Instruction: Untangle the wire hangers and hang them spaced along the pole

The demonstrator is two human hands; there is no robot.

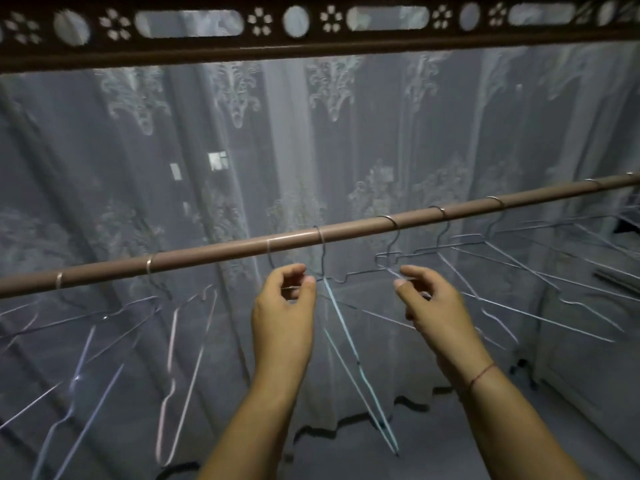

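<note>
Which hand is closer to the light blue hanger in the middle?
Left. The left hand is right beside the light blue hanger, just left of its neck. The right hand is farther away, off to its right.

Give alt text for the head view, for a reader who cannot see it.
A left hand and a right hand, half curled, reach up to wire hangers under a brown pole; whether they grip is unclear. The hooks sit spaced along it, before a lace curtain.
</note>
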